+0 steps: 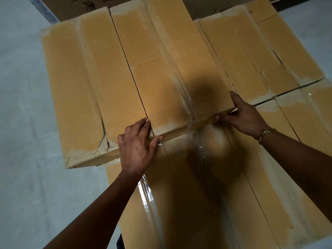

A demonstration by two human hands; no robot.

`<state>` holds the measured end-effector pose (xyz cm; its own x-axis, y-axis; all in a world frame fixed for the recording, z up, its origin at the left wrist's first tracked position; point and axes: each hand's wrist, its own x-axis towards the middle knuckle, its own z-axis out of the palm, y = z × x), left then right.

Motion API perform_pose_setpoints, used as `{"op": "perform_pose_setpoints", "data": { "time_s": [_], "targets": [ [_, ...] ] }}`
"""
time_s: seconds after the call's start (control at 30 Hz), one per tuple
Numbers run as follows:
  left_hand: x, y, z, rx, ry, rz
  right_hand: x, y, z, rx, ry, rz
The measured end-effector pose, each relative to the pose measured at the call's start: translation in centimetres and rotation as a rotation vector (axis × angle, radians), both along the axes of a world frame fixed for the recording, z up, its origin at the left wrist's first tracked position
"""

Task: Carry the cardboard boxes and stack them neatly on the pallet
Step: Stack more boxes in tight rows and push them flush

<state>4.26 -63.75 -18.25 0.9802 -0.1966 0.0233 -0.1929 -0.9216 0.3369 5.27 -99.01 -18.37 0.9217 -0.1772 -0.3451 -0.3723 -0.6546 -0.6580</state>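
Closest in: lower layer (224, 194) of cartons running lengthwise toward the camera, glossy tape (146, 196) down one seam. Serving as the bed for the next tier, so presumably already on the pallet, though can't see any pallet from here.

Just past that, left grip (136, 146) clamped on the near left corner of the box (161, 69). Fingers over the top right at the crack beside the left box (75, 90), thumb pressed on the near end face. Right grip (246, 115) pinching the near right corner, thumb up along the right edge, fingers wrapped across the near end. Bracelet (265, 133) on that wrist. Makes sense for a long carton: easy to slide and square up from the two near corners without hoisting the whole thing.

Box lying flat, near end resting over the lower layer, snug against the left box with only a thin dark crack between. Looks like final nudging into line rather than carrying.

Left box with a crushed near corner, hanging out past the lower layer over the floor (21, 105). Worth watching, could tip if bumped.

Further right, right boxes (242, 56) sitting lower, just beside. Farthest back, a printed carton (80, 6) at the top edge, markings too blurry to read.
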Motion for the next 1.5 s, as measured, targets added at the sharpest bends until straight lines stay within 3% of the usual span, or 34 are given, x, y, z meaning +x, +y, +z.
{"op": "perform_pose_setpoints", "data": {
  "time_s": [1.23,1.5],
  "targets": [
    [0.0,-0.8,0.2,0.011,0.004,0.045,0.7,0.0,-0.8,0.007,-0.02,-0.009],
    [0.0,0.6,1.1,0.008,0.06,-0.082,-0.8,1.4,-0.3,0.049,0.062,-0.165]
  ]
}}
